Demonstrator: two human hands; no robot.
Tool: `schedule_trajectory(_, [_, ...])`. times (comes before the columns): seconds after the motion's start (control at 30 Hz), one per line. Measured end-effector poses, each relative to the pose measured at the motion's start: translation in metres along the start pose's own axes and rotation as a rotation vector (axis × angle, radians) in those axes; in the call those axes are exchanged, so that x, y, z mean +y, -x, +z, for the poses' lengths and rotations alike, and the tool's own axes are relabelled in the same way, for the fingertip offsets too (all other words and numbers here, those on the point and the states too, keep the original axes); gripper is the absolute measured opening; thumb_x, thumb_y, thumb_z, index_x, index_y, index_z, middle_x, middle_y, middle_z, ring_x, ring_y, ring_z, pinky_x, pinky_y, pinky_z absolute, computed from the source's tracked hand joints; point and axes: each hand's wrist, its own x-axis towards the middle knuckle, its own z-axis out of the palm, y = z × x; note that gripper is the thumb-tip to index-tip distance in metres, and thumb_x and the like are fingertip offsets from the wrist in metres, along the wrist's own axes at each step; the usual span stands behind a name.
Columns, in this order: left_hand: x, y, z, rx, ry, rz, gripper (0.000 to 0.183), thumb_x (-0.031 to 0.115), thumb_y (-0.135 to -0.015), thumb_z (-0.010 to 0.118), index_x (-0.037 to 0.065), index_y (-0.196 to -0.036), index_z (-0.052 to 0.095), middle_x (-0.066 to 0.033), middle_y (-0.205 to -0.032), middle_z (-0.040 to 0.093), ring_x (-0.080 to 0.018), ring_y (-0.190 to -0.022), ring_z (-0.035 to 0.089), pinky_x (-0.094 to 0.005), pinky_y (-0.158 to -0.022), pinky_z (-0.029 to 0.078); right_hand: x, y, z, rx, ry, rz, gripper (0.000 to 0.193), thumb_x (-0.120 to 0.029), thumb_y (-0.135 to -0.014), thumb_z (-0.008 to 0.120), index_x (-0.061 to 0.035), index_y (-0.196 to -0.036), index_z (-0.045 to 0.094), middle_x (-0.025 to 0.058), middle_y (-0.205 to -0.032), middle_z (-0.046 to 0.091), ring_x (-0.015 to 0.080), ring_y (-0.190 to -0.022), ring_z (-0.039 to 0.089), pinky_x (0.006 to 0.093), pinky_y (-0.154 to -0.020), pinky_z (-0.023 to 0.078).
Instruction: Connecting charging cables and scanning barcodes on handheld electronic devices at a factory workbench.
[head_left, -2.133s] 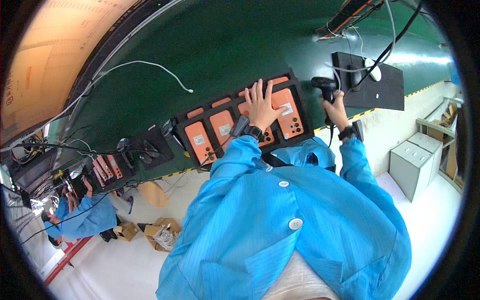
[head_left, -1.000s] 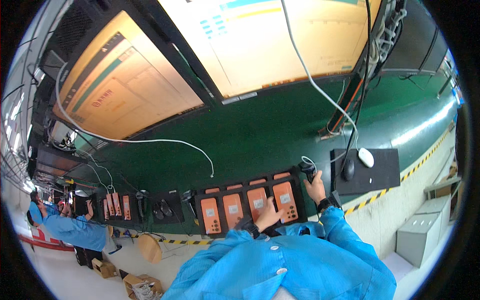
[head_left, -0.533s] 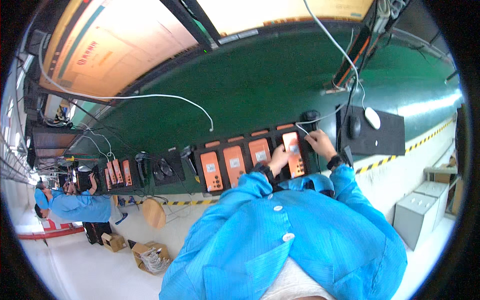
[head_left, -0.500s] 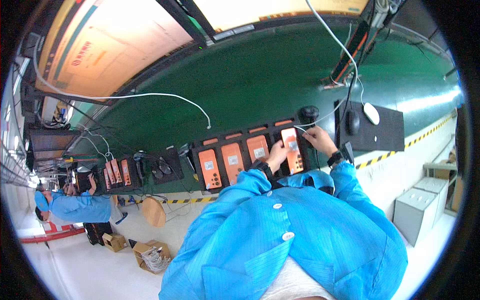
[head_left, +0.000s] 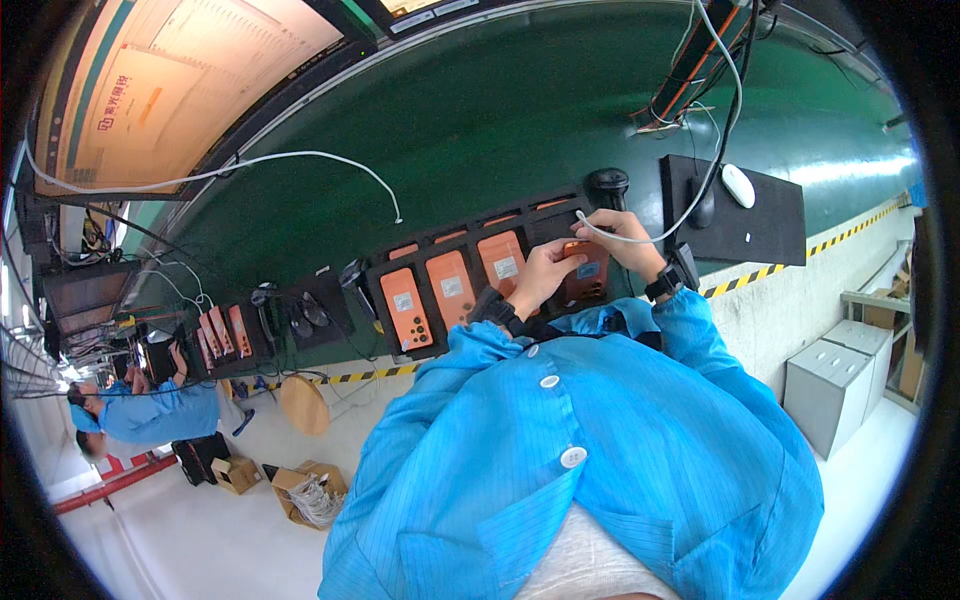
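Note:
My left hand point(head_left: 542, 278) is closed on an orange smartphone point(head_left: 588, 284). The phone looks tilted and shaded, its camera lenses toward me and a label on its back. My right hand point(head_left: 627, 246) pinches the end of a white cable point(head_left: 640, 240) at the phone's far end. Fingers hide whether the plug sits in the phone. To the left, three more orange phones lie in a black slotted tray point(head_left: 374, 290): one phone point(head_left: 404, 308) at the left, a middle phone point(head_left: 451, 288), and another phone point(head_left: 502, 262) beside my left hand.
Behind my right hand stands a black barcode scanner point(head_left: 607, 184); another scanner point(head_left: 357, 285) is left of the tray. A black mat point(head_left: 775, 225) holds a white mouse point(head_left: 738, 186) and a dark mouse. Monitors point(head_left: 200, 90) rise at the back. A co-worker point(head_left: 160, 410) is at far left.
The phone has tilted up from its flatter pose and looks darker. My right hand has brought the cable end closer to the phone's far end. The whole view has shifted slightly.

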Motion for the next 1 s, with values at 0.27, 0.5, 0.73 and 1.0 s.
schedule_trajectory(0.27, [-0.008, 0.002, -0.006, 0.02, 0.019, 0.02, 0.028, 0.008, -0.089, 0.067, -0.002, -0.114, 0.064, -0.0056, -0.105, 0.068, -0.0117, -0.096, 0.062, -0.0257, -0.087, 0.048, 0.005, 0.002, 0.004, -0.023, -0.135, 0.1, 0.022, -0.019, -0.09, 0.067, 0.0018, -0.097, 0.069, 0.0061, -0.093, 0.068, 0.012, -0.084, 0.061, 0.0269, -0.076, 0.049])
schedule_trajectory(0.5, [-0.009, -0.005, -0.009, 0.002, 0.003, 0.034, 0.025, 0.005, -0.088, 0.067, -0.003, -0.111, 0.065, -0.0042, -0.102, 0.068, -0.0113, -0.094, 0.062, -0.0262, -0.084, 0.049, 0.003, -0.005, 0.001, -0.041, 0.043, -0.004, 0.02, -0.018, -0.09, 0.066, 0.0013, -0.095, 0.069, 0.008, -0.09, 0.066, 0.0158, -0.086, 0.062, 0.0289, -0.077, 0.048])
schedule_trajectory(0.73, [-0.013, 0.001, -0.023, -0.002, -0.147, 0.006, 0.037, 0.014, -0.087, 0.07, -0.003, -0.117, 0.06, -0.01, -0.108, 0.067, -0.0166, -0.1, 0.062, -0.0297, -0.089, 0.049, 0.006, -0.007, 0.015, -0.079, -0.114, 0.129, 0.02, -0.016, -0.089, 0.066, 0.0025, -0.098, 0.069, 0.0111, -0.092, 0.068, 0.0172, -0.085, 0.064, 0.0306, -0.077, 0.05])
schedule_trajectory(1.0, [-0.025, 0.063, -0.131, 0.452, -0.082, 0.006, 0.031, 0.018, -0.089, 0.066, -0.001, -0.113, 0.062, -0.0106, -0.1, 0.069, -0.0161, -0.095, 0.064, -0.0293, -0.081, 0.05, 0.048, -0.04, 0.016, -0.103, -0.153, 0.149, 0.043, -0.004, -0.086, 0.067, -0.0017, -0.127, 0.052, 0.0059, -0.101, 0.064, 0.012, -0.09, 0.06, 0.0262, -0.079, 0.05])
